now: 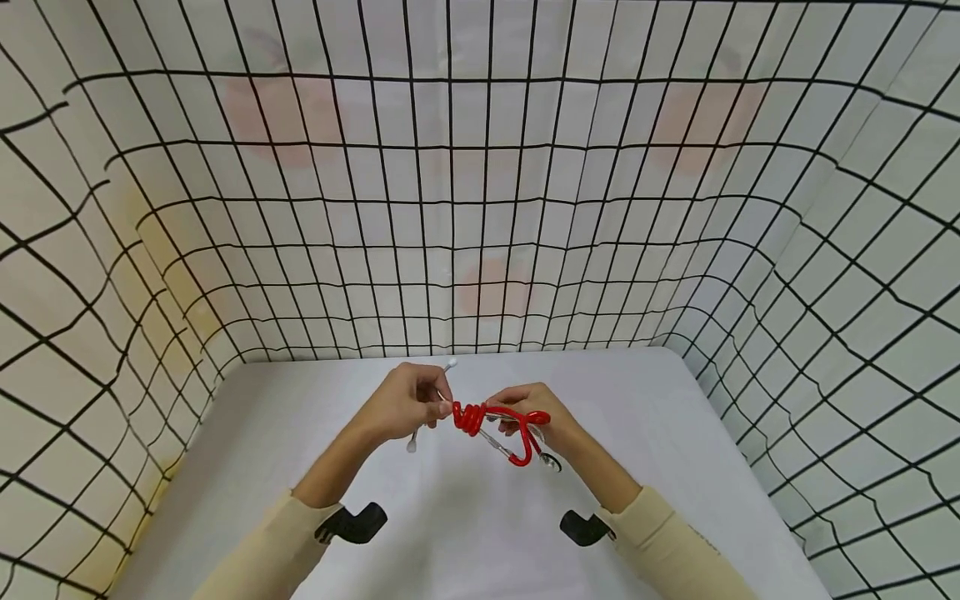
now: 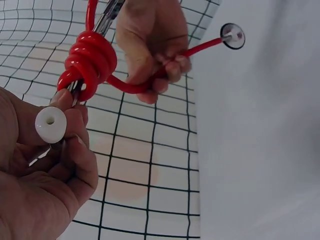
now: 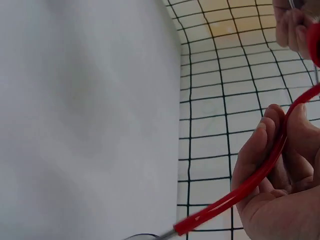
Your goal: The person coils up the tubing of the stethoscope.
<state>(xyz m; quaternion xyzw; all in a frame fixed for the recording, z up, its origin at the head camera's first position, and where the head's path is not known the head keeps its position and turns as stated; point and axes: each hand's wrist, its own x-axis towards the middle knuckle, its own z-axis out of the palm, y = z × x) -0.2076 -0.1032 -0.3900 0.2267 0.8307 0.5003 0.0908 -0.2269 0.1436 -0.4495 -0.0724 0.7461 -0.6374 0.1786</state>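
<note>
A stethoscope is stretched between both hands. Its red tubing (image 1: 470, 419) is wound in several tight coils around the metal ear tubes. My left hand (image 1: 408, 402) pinches the ear tubes just left of the coils; a white ear tip (image 1: 411, 446) sticks out below that hand, another above it. In the left wrist view, one white tip (image 2: 50, 125) faces the camera. With curled fingers, my right hand (image 1: 538, 397) grips the free tubing (image 3: 260, 175) between thumb and fingers. Past that hand hangs the round chest piece (image 2: 233, 36). A loop of tubing bends below the right fingers.
Beneath the hands lies a white tabletop (image 1: 300, 433). Black grid netting (image 1: 487, 200) rises along its back and both sides, with pale sheeting behind. Black wrist mounts (image 1: 360, 523) sit at both beige sleeves (image 1: 652, 533).
</note>
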